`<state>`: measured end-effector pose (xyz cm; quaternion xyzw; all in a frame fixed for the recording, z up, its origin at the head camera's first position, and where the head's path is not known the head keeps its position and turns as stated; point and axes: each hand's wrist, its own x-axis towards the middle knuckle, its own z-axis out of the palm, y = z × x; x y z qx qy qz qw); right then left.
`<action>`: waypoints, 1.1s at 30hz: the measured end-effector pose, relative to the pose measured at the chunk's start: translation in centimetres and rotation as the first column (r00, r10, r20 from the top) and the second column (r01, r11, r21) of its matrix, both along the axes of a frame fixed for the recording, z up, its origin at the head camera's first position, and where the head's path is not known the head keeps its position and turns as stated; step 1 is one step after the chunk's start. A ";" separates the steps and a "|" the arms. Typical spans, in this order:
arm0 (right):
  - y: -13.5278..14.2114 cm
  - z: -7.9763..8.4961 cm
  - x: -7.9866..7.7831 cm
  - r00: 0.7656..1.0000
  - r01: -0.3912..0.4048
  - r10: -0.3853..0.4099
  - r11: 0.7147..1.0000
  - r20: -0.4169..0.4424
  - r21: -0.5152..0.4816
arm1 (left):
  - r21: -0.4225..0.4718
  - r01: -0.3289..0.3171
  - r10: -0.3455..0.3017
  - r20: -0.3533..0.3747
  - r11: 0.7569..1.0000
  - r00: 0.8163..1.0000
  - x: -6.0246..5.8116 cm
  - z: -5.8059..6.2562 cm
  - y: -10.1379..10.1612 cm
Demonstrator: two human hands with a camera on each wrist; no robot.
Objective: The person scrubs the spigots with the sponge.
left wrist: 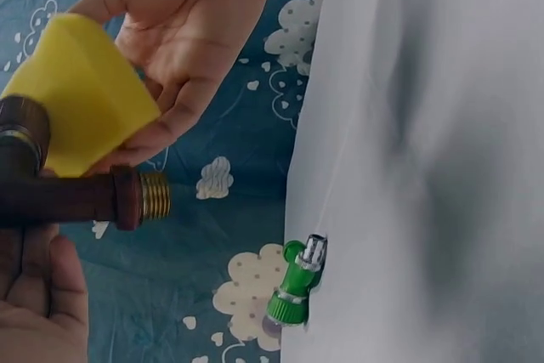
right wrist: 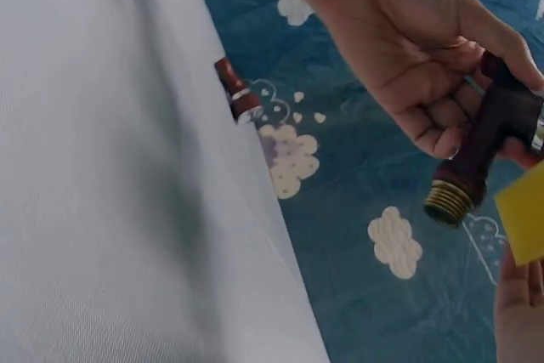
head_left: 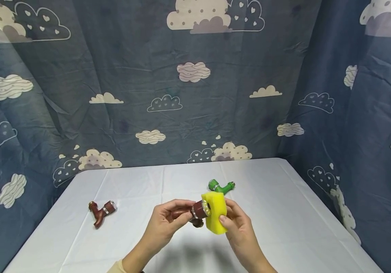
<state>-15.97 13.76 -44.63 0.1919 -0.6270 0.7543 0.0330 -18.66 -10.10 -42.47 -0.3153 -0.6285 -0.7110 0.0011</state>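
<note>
My left hand grips a brown tap by its body, thumb in front. Its ribbed knob points right, and in the right wrist view the brass-threaded end of the tap sticks out past the fingers. My right hand holds a yellow sponge between thumb and fingers. The sponge is up against the end of the knob, hiding part of it. In the left wrist view the sponge sits behind the knob. Both hands are above the table.
A second brown tap lies on the left of the white-covered table. A green tap lies beyond the hands, partly hidden by the sponge. A dark blue cloth with clouds hangs behind and at the sides.
</note>
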 end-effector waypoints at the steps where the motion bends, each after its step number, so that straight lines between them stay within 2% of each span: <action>1: 0.1 0.1 0.0 0.999 -0.037 0.038 0.999 0.024 -0.026 | -0.003 0.016 -0.016 0.001 1.000 1.000 0.0 0.1 -0.1; 4: 0.4 0.3 -0.2 0.985 -0.138 0.148 0.985 0.090 -0.104 | -0.020 0.054 -0.053 0.006 0.998 0.999 0.1 0.1 -0.2; 9: 0.9 0.4 -0.4 0.942 -0.248 0.284 0.948 0.176 -0.200 | -0.039 0.096 -0.097 -0.017 0.995 0.995 -0.1 -0.1 -0.5; 13: 1.0 0.4 -0.5 0.916 -0.269 0.323 0.935 0.238 -0.233 | -0.075 0.124 -0.127 -0.039 0.990 0.991 -0.2 0.0 -0.7; 17: 1.0 0.3 -0.6 0.906 -0.279 0.339 0.929 0.254 -0.244 | -0.148 0.133 -0.141 -0.048 0.980 0.989 -0.1 0.3 -0.8; 22: 1.0 0.0 -0.7 0.888 -0.322 0.391 0.904 0.242 -0.281 | -0.155 0.104 -0.108 -0.016 0.982 0.994 -0.1 0.4 -0.9; 27: 1.2 0.0 -0.7 0.864 -0.372 0.452 0.870 0.222 -0.323 | -0.125 0.038 -0.038 0.000 0.991 0.999 -0.3 0.1 -0.9; 30: 1.2 0.0 -0.7 0.845 -0.400 0.490 0.845 0.214 -0.355 | -0.104 -0.007 0.014 0.068 0.995 0.998 -0.3 0.1 -0.9; 33: 1.3 0.0 -0.6 0.831 -0.422 0.519 0.823 0.201 -0.381 | -0.046 -0.025 0.032 0.172 0.999 0.985 -0.3 0.0 -0.7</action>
